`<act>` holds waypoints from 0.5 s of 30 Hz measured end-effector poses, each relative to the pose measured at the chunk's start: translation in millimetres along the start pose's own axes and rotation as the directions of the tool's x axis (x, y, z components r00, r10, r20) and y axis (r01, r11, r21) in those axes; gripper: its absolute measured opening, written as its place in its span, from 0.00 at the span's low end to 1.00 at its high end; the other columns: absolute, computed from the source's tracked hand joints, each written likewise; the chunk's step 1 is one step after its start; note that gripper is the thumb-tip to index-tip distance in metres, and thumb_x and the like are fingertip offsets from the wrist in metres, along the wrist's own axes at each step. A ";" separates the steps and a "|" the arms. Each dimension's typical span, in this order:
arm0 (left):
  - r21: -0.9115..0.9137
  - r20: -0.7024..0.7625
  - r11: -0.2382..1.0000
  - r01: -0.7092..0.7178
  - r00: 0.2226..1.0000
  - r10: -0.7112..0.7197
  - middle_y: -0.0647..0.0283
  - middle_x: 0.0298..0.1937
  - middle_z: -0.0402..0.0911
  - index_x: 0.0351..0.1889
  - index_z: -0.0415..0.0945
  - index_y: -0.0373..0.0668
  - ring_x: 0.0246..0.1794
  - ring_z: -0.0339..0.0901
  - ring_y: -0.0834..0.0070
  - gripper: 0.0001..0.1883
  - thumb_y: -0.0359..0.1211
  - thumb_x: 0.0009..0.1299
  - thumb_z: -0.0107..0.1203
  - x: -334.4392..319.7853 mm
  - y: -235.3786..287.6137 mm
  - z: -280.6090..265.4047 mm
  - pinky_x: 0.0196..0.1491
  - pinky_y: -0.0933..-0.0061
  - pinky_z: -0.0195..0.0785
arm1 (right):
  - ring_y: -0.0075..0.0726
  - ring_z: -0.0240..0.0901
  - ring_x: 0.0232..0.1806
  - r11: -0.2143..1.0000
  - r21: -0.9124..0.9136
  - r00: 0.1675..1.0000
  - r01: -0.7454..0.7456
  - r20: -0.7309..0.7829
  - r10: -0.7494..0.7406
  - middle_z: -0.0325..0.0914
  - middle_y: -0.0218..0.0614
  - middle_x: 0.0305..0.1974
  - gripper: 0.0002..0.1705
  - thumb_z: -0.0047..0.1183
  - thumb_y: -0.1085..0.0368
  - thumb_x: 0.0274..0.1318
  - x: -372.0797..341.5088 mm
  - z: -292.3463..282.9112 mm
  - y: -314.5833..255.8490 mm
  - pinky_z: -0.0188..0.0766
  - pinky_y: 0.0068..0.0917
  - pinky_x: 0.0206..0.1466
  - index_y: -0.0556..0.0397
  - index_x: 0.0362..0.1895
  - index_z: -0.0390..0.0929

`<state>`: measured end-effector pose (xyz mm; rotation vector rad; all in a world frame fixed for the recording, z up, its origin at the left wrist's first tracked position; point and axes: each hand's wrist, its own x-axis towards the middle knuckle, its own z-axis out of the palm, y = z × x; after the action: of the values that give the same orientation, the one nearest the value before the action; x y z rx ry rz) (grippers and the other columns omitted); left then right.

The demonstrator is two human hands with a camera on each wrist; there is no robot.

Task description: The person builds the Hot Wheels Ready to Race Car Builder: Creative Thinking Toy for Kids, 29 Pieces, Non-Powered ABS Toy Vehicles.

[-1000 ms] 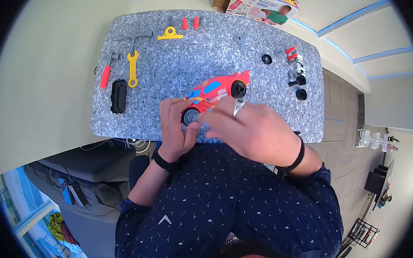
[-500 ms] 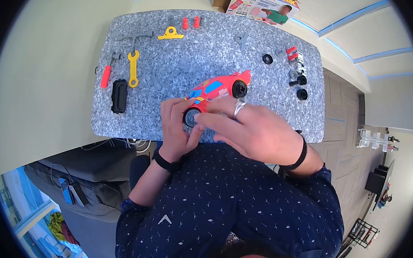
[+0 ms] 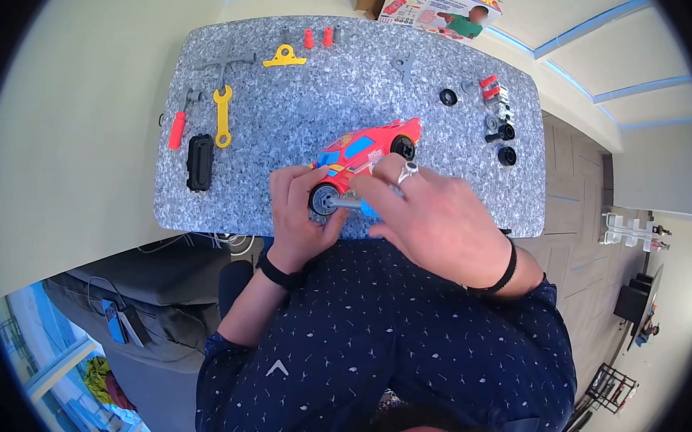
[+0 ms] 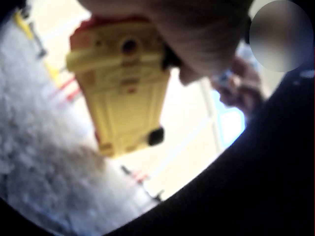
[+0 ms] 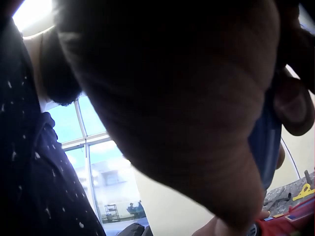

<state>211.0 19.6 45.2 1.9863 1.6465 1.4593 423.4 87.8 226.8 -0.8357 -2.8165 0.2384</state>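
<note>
My left hand (image 3: 291, 219) grips the front end of a red toy car (image 3: 360, 146) with blue windows, fingers over the hood and thumb below near the front wheel (image 3: 324, 200). In the left wrist view the car's yellow underside (image 4: 128, 105) faces the camera. My right hand (image 3: 440, 215) holds a toy screwdriver (image 3: 348, 203) with a grey shaft, its tip at the hub of that wheel. The screwdriver's blue handle (image 5: 266, 140) shows between the fingers in the right wrist view; in the head view the hand covers most of it.
Along the table's left lie a yellow wrench (image 3: 223, 117), a red-handled tool (image 3: 177, 131), a black tray-like part (image 3: 199, 163) and a grey cross-shaped tool (image 3: 228, 59). Loose wheels (image 3: 506, 156) and small parts sit at right. A toy box (image 3: 441, 9) stands behind the table.
My right hand has turned and drawn slightly back from the wheel, so the screwdriver's shaft shows clearly. The left hand and the car have barely shifted.
</note>
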 end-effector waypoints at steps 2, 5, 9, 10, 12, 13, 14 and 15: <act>-0.009 0.012 1.000 -0.007 1.000 0.008 0.49 0.57 0.79 0.68 0.79 0.40 0.58 0.76 0.48 0.36 0.37 0.63 0.80 0.8 1.1 -1.0 0.62 0.49 0.70 | 0.43 0.88 0.37 0.999 -0.034 0.999 0.028 0.017 -0.028 0.82 0.35 0.37 0.18 0.71 0.53 0.64 -1.9 2.4 -0.7 0.84 0.40 0.35 0.49 0.49 0.82; -0.033 0.051 0.999 -0.018 0.999 0.019 0.49 0.57 0.79 0.70 0.78 0.39 0.59 0.75 0.48 0.36 0.36 0.64 0.79 2.6 4.7 -4.5 0.62 0.48 0.69 | 0.42 0.86 0.38 0.999 -0.040 0.998 0.009 0.061 -0.007 0.82 0.34 0.44 0.23 0.72 0.50 0.63 -7.6 6.5 0.2 0.83 0.39 0.36 0.47 0.55 0.84; -0.036 0.054 0.999 -0.021 0.998 0.023 0.48 0.58 0.78 0.71 0.78 0.39 0.59 0.75 0.48 0.36 0.36 0.65 0.79 2.2 5.7 -2.7 0.63 0.49 0.69 | 0.40 0.86 0.38 0.998 -0.053 0.999 0.037 0.008 -0.037 0.83 0.33 0.42 0.22 0.73 0.52 0.61 -4.3 2.7 -4.3 0.83 0.39 0.36 0.47 0.54 0.84; -0.028 0.056 0.999 -0.029 0.998 0.031 0.49 0.58 0.78 0.70 0.78 0.39 0.59 0.75 0.48 0.36 0.36 0.64 0.79 2.1 5.9 -2.7 0.63 0.49 0.69 | 0.40 0.86 0.39 0.996 -0.074 0.998 0.057 -0.014 -0.059 0.83 0.33 0.42 0.22 0.73 0.53 0.60 -4.3 3.4 -5.9 0.83 0.40 0.36 0.47 0.54 0.84; -0.022 0.047 0.999 -0.033 0.998 0.034 0.50 0.58 0.79 0.70 0.78 0.39 0.59 0.75 0.49 0.37 0.36 0.63 0.81 2.5 6.3 -1.3 0.63 0.49 0.69 | 0.40 0.87 0.42 0.996 -0.093 0.996 -0.009 0.083 0.016 0.84 0.35 0.39 0.14 0.70 0.58 0.64 -5.9 5.1 -8.5 0.85 0.39 0.37 0.50 0.47 0.83; -0.020 0.035 0.999 -0.028 0.999 0.028 0.50 0.58 0.79 0.69 0.79 0.39 0.59 0.76 0.49 0.37 0.36 0.62 0.81 2.8 6.5 0.0 0.63 0.50 0.70 | 0.40 0.88 0.43 0.994 -0.105 0.990 -0.040 0.129 0.053 0.85 0.35 0.38 0.11 0.68 0.60 0.66 -6.6 5.5 -8.9 0.85 0.39 0.37 0.51 0.43 0.82; -0.018 0.022 1.000 -0.023 0.999 0.023 0.51 0.57 0.79 0.69 0.79 0.39 0.59 0.76 0.50 0.37 0.36 0.62 0.82 3.4 6.6 0.7 0.63 0.50 0.70 | 0.40 0.88 0.43 0.995 -0.092 0.994 -0.033 0.099 0.043 0.85 0.36 0.38 0.10 0.69 0.61 0.65 -7.4 3.0 -6.8 0.84 0.39 0.37 0.51 0.43 0.82; -0.015 0.011 1.000 -0.012 1.000 0.012 0.52 0.57 0.79 0.67 0.79 0.39 0.58 0.76 0.50 0.36 0.35 0.62 0.83 4.7 6.4 0.7 0.62 0.51 0.71 | 0.40 0.88 0.43 0.997 -0.079 0.997 -0.025 0.067 0.031 0.85 0.37 0.38 0.10 0.69 0.63 0.65 -8.6 -1.7 -1.6 0.83 0.39 0.37 0.50 0.44 0.82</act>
<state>215.2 21.4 51.7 1.9964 1.6175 1.4573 430.0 81.9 227.6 -0.9006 -2.8964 0.1646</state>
